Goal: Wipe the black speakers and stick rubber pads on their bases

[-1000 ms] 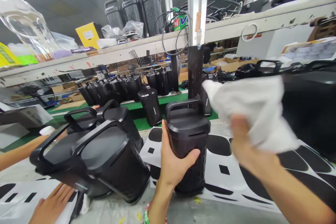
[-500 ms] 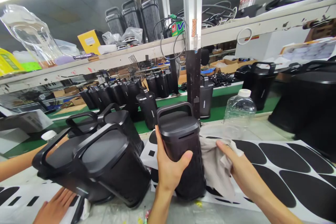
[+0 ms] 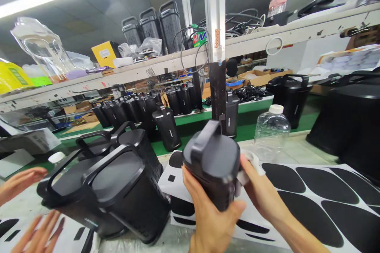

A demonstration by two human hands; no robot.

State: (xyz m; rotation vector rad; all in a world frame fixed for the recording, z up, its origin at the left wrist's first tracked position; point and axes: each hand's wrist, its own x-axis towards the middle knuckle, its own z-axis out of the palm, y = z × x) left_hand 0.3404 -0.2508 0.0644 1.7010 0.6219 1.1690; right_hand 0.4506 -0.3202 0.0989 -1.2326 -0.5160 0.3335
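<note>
A black cylindrical speaker with a carry handle is lifted off the bench and tipped toward me, its top facing the camera. My left hand wraps round its lower body from below. My right hand presses a white cloth against the speaker's right side; most of the cloth is hidden behind the speaker and my fingers.
Black speakers lie tilted at the left, where another person's hands hover. A clear plastic bottle stands behind my right hand. White sheets with black shapes cover the bench. More speakers line the green conveyor and the shelf above.
The speaker stood upright on the bench; now it is raised and tipped toward me. My right hand brought the cloth down from the air onto the speaker's side. The other person's hands lifted.
</note>
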